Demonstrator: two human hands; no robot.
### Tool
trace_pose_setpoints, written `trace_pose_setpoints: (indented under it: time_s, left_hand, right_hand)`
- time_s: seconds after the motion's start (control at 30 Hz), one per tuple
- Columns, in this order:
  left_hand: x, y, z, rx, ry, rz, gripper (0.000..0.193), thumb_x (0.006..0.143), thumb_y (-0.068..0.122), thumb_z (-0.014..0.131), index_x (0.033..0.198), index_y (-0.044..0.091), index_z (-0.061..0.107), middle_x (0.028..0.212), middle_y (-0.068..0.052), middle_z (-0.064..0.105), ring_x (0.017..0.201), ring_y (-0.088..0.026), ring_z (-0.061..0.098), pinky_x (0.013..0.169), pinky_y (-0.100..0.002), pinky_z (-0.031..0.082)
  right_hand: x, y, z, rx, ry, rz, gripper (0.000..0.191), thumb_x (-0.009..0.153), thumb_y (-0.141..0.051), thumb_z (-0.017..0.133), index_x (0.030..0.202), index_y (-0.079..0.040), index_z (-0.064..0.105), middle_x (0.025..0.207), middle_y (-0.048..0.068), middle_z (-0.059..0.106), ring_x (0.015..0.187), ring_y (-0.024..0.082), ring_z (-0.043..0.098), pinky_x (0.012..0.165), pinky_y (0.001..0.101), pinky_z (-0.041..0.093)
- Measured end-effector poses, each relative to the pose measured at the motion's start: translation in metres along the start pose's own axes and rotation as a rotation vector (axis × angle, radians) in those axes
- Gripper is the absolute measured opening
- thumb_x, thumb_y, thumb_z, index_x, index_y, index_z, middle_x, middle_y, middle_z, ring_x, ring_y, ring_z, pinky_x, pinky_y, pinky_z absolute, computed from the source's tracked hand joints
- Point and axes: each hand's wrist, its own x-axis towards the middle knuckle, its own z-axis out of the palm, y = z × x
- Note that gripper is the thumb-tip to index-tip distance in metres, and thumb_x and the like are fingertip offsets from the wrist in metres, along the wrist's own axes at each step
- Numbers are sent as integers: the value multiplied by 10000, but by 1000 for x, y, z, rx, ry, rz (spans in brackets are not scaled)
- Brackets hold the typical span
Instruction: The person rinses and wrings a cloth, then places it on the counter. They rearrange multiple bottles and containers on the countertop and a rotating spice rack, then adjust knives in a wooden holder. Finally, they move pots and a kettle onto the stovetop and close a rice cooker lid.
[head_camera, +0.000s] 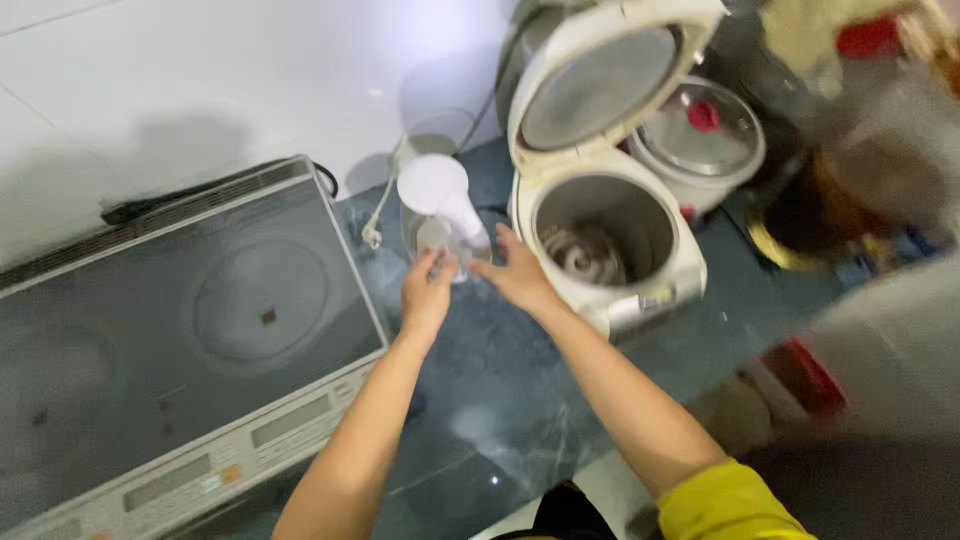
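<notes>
A clear container with a white lid (440, 205) stands on the dark counter between an induction cooktop and a rice cooker. My left hand (428, 292) grips its lower left side. Against the container's right side rests my right hand (520, 275), fingers spread, close to the rice cooker's front. The white rice cooker (612, 235) stands with its lid raised, and the inner pot shows some residue at the bottom.
A two-burner induction cooktop (170, 340) fills the left. A white plug and cord (376, 225) lie by the container. Behind the cooker sits a pot with a glass lid and red knob (703, 125). Blurred items crowd the right side.
</notes>
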Motion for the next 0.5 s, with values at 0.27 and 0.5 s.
trace_pose_setpoints:
  time_s: [0.27, 0.5]
  left_hand:
    - [7, 27, 25, -208, 64, -436, 671, 943, 465, 623, 1419, -3, 565, 1419, -168, 630, 1329, -227, 577, 1082, -321, 419]
    - [1, 32, -19, -128, 325, -435, 795, 941, 524, 610, 1511, 3, 420, 1504, -187, 517, 1353, -265, 548, 1095, -349, 421]
  right_hand:
    - [75, 20, 31, -283, -264, -39, 467, 837, -351, 751, 1066, 46, 659, 959, 263, 716, 936, 422, 712, 795, 495, 554]
    - [48, 12, 48, -223, -274, -212, 362, 822, -275, 724, 996, 40, 685, 883, 275, 716, 870, 426, 716, 776, 499, 562]
